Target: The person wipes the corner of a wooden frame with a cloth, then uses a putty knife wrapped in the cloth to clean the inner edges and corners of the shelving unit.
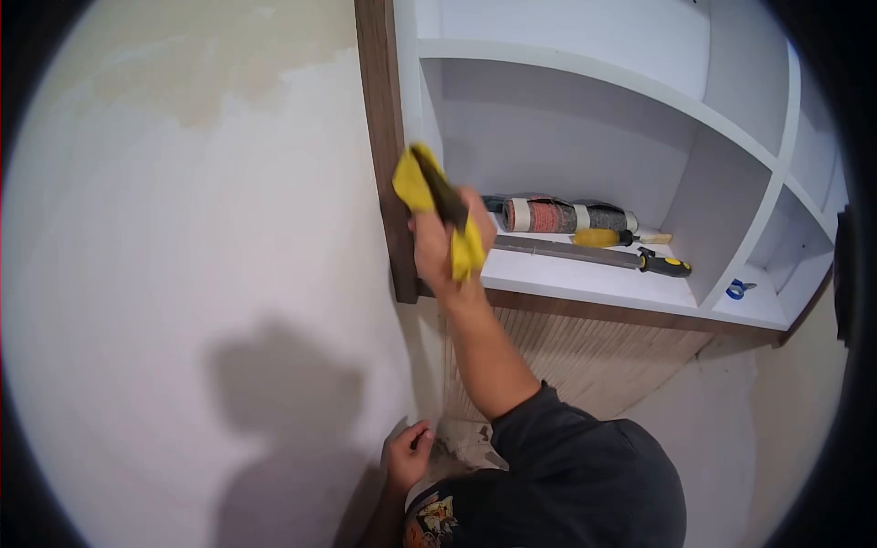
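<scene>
My right hand (437, 245) is closed around a yellow cloth (413, 187), which is bunched up with a dark strip running through its middle. It holds the cloth against or close to the brown wooden edge (384, 119) of a white wall shelf (585, 288). Lower down, beside the white wall, my left hand (408, 455) has its fingers curled in. A small dark patch shows in that fist, and I cannot tell whether it is an object.
On the shelf lie a rolled striped textile (557, 216), a tool with a yellow handle (598, 238) and a long flat metal tool with a black and yellow grip (665, 265). A small blue item (738, 289) sits in the right compartment. Ribbed panelling (566, 352) runs underneath.
</scene>
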{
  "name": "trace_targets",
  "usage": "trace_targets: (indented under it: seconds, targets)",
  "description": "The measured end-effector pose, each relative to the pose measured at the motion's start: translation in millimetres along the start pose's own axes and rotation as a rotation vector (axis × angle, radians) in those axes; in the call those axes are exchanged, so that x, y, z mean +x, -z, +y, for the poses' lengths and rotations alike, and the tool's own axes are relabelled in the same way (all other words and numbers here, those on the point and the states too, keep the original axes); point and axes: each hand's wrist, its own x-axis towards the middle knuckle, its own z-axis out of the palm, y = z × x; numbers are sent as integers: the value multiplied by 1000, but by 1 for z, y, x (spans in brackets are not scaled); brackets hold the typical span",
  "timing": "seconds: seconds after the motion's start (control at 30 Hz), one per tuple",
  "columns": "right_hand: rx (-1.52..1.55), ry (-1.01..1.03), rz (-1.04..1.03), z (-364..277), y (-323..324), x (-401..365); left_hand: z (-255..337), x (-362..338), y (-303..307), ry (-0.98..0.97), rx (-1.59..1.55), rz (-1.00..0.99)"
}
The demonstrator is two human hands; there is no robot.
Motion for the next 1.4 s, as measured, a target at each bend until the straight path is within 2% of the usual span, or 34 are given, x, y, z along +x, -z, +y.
trace_targets:
  seconds: [0.03,0.07,0.1,0.13,0.2,0.3,0.4,0.5,0.6,0.63,0.73,0.87,0.9,1.0,1.03,1.13,1.23,1.33,1.4]
  targets:
    - [12,-69,-53,-9,-3,24,6,4,-2,-4,-10,-8]
    - [51,-6,-37,-15,-10,45,12,8,-3,-24,-12,-19]
    - [107,133,-105,-21,-16,79,18,10,-7,-44,-26,-35]
    - [174,9,-115,-40,-19,92,25,13,-5,-62,-27,-46]
    - [-10,88,-207,-48,-14,110,37,13,-4,-48,-8,-73]
    - [-38,-14,-283,-54,-12,116,28,18,-9,-75,-21,-83]
    - [-94,79,-298,-52,-11,119,18,23,-14,-86,8,-130]
    - [-46,277,-257,-43,-13,112,19,30,-20,-61,50,-178]
    - [-74,288,-336,-28,4,83,28,32,-21,-52,72,-212]
    - [-135,224,-371,-28,9,73,27,34,-22,-62,60,-217]
    - [-114,318,-235,-31,3,77,8,38,-26,-50,22,-232]
    - [-38,-165,-434,-42,-2,107,2,39,-29,-36,-15,-264]
    - [70,-135,-370,-37,-4,102,7,40,-28,-40,14,-263]
    - [14,-153,-479,-27,13,85,20,40,-23,-44,60,-259]
    - [78,-377,-504,-44,22,80,23,40,-21,-48,48,-255]
    - [-347,-346,-915,-33,50,84,33,38,-19,-86,18,-223]
    - [298,-855,-640,-19,62,84,56,42,-17,-131,14,-206]
    - [624,-887,-588,-12,68,88,76,41,-17,-140,14,-209]
    - [722,-907,-569,-15,70,91,86,41,-17,-151,13,-211]
